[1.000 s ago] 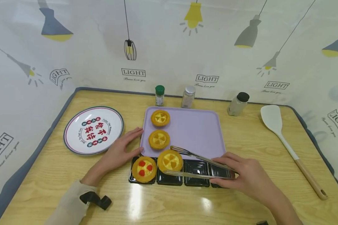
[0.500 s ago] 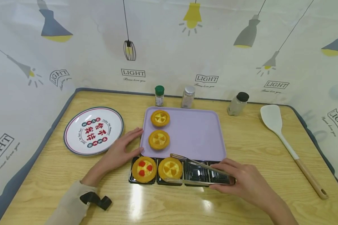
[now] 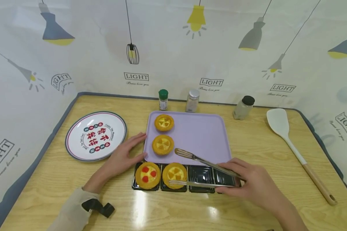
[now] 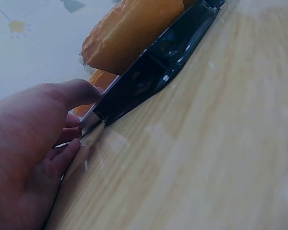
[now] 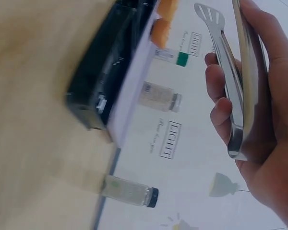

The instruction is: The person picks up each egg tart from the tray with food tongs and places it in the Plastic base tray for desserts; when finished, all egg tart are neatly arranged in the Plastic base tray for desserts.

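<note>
My right hand [image 3: 251, 179] grips metal tongs [image 3: 205, 162], their slotted ends apart with nothing between them. The ends reach over an egg tart with orange pieces [image 3: 175, 175], which sits in the second compartment of a black plastic tray [image 3: 201, 178]. In the first compartment is a tart with red pieces [image 3: 148, 175]. My left hand [image 3: 122, 157] touches the left rim of a lilac tray [image 3: 199, 138] with thumb and fingertips, thumb at the edge in the left wrist view. Two more tarts with orange pieces, a back one [image 3: 164, 122] and a front one [image 3: 163, 144], lie on the lilac tray's left side.
To the left stands a white plate [image 3: 96, 136] with red lettering. Behind the tray are a green-capped shaker [image 3: 163, 100], a silver-capped jar [image 3: 192, 101] and a black-capped jar [image 3: 244, 107]. A white spatula [image 3: 289, 141] with a wooden handle lies at the right.
The second tart was between the tong ends, went down into its compartment and was let go. The tongs have spread and lifted slightly above it. My left hand stays on the lilac tray's rim.
</note>
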Action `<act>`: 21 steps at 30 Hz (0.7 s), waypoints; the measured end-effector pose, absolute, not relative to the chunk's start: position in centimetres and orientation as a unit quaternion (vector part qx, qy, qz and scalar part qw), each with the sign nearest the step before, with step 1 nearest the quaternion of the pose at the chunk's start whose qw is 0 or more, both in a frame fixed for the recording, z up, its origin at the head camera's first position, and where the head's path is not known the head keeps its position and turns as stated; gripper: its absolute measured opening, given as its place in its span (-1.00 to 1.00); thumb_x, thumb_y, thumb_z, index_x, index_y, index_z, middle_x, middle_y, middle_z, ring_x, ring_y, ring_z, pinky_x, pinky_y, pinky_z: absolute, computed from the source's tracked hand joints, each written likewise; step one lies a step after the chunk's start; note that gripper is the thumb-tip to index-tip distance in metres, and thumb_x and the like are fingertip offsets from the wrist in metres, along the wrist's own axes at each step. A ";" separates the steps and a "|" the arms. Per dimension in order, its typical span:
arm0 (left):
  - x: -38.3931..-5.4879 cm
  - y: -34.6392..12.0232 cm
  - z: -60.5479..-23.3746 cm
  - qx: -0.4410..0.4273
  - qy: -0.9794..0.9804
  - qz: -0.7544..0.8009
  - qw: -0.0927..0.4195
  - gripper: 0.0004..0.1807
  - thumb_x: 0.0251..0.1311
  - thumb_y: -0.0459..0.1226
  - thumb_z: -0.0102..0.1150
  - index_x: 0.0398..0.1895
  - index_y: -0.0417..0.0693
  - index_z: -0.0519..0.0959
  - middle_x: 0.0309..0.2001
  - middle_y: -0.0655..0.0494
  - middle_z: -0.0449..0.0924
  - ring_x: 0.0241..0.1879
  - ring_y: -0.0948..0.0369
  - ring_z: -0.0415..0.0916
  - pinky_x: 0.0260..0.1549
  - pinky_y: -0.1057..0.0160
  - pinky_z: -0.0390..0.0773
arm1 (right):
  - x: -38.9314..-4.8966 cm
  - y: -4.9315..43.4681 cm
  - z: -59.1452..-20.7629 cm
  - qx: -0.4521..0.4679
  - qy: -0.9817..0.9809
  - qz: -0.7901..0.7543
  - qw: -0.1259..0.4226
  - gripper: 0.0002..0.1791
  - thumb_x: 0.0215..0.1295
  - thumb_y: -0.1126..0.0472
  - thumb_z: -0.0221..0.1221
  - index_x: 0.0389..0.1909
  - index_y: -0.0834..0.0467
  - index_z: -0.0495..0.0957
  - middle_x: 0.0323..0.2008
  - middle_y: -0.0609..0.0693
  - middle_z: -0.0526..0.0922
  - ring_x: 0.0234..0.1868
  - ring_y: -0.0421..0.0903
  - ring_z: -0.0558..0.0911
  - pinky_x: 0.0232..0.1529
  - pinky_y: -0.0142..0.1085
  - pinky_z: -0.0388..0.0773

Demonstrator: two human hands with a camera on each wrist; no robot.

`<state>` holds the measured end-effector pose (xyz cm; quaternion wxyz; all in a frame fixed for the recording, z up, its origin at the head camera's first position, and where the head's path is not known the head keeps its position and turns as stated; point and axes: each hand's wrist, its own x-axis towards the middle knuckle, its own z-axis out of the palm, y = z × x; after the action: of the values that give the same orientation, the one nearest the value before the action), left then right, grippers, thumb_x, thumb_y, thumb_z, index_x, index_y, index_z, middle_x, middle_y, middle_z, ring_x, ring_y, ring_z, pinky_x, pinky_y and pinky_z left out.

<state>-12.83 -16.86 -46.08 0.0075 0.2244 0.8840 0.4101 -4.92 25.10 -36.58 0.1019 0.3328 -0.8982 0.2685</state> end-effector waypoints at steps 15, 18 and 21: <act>-12.6 -16.8 -46.0 0.226 0.882 0.414 0.010 -0.28 0.26 0.02 0.25 0.45 0.08 0.29 0.48 0.07 0.15 0.45 0.05 0.04 0.36 -0.15 0.07 | -11.5 18.7 -34.0 0.185 -0.948 0.158 0.207 -0.33 -0.08 -0.32 0.42 -0.12 0.14 0.68 -0.36 -0.04 0.63 -0.60 -0.19 0.49 -0.69 -0.29 0.39; -12.7 -16.8 -46.1 0.228 0.882 0.412 0.008 -0.28 0.27 0.02 0.25 0.45 0.08 0.30 0.48 0.07 0.15 0.45 0.06 0.04 0.37 -0.14 0.07 | -12.3 17.6 -34.3 0.162 -0.958 0.150 0.184 -0.32 -0.05 -0.35 0.39 -0.13 0.14 0.69 -0.34 -0.02 0.65 -0.57 -0.12 0.52 -0.67 -0.23 0.42; -12.8 -16.9 -46.0 0.233 0.881 0.411 0.003 -0.28 0.27 0.01 0.26 0.45 0.06 0.30 0.47 0.06 0.16 0.45 0.05 0.05 0.36 -0.14 0.08 | -12.9 16.9 -34.8 0.150 -0.964 0.148 0.161 -0.32 -0.04 -0.36 0.38 -0.13 0.13 0.69 -0.33 -0.01 0.66 -0.54 -0.09 0.54 -0.65 -0.21 0.45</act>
<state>-12.80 -16.87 -46.00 0.0027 0.2331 0.8813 0.4110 -12.89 16.88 -34.76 0.1611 0.1504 -0.9641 0.1479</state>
